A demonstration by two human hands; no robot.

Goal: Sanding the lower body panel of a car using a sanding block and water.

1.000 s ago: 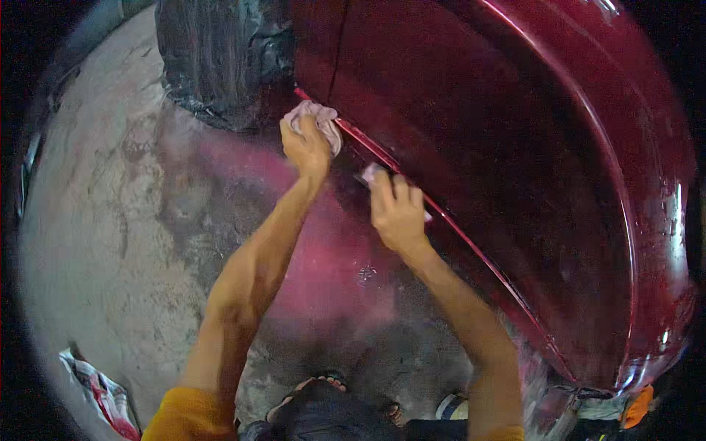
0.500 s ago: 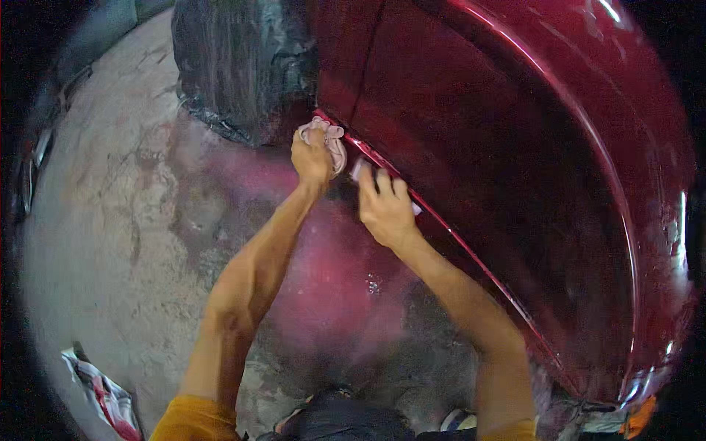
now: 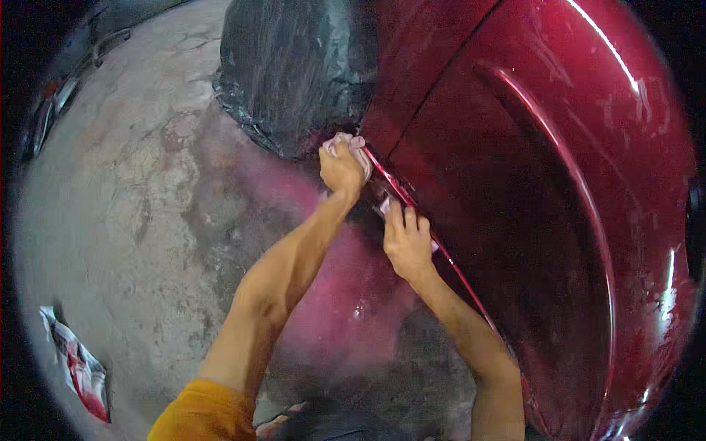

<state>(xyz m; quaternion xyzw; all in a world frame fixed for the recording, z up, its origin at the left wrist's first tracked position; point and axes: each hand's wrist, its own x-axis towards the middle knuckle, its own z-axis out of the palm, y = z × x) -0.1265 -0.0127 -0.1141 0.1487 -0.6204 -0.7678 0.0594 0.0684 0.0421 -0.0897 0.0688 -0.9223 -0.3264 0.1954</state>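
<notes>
A crumpled pale pink cloth (image 3: 344,141) is bunched in my left hand (image 3: 341,170), whose fingers close round it. That hand is at the far end of the glossy red lower edge (image 3: 393,180) of a car body, close to a dark covered wheel (image 3: 294,73). Nearer to me, my right hand (image 3: 409,239) presses against the same edge with bent fingers. A pale, flat pad or folded cloth (image 3: 386,206) pokes out beside its fingers; most of it is hidden under the hand.
The dark red car panel (image 3: 515,257) fills the right side, with a seam and a curved raised crease. Below lies a rough grey floor (image 3: 140,220) stained with pink overspray (image 3: 338,294). A red-smeared sheet of paper (image 3: 84,371) lies at lower left.
The view has shifted, so the wheel and both hands sit farther right and lower. My right hand is a little farther from my left along the edge. Both grips look the same.
</notes>
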